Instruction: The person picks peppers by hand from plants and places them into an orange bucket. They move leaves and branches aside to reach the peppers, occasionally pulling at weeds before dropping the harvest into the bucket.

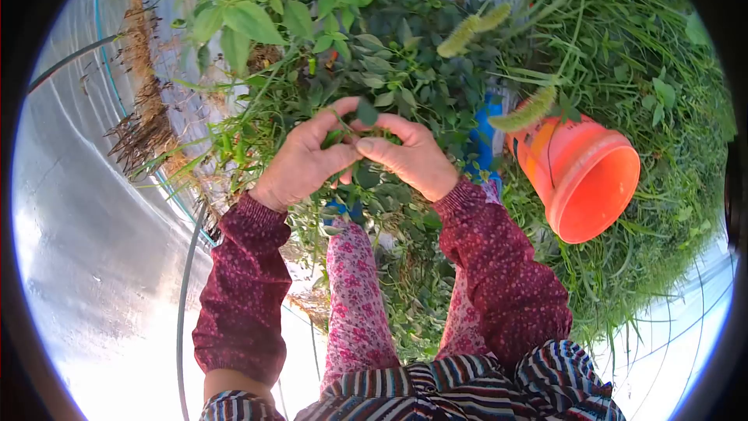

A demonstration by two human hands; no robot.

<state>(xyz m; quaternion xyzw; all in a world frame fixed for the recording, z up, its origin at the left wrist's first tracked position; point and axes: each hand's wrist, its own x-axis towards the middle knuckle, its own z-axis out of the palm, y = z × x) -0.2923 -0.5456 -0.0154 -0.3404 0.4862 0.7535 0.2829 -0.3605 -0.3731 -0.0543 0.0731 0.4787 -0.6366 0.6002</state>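
Note:
Both hands meet in the middle of the head view, in front of leafy green plants (397, 70). My left hand (308, 157) has its fingers bent and its fingertips pressed together around a bit of green stem. Close against it, my right hand (409, 156) is curled with thumb and forefinger pinched at the same spot. A dark leaf (366, 112) shows between the two hands. What exactly the fingertips hold is too small to make out. Slender green peppers (238, 150) hang left of my left hand.
An orange bucket (594, 187) lies tilted on the grass at the right, its mouth toward me. Fuzzy grass heads (527, 109) hang near it. Plastic sheeting (78, 210) curves along the left, with a dark hose (185, 304). Blue footwear (485, 136) shows among the plants.

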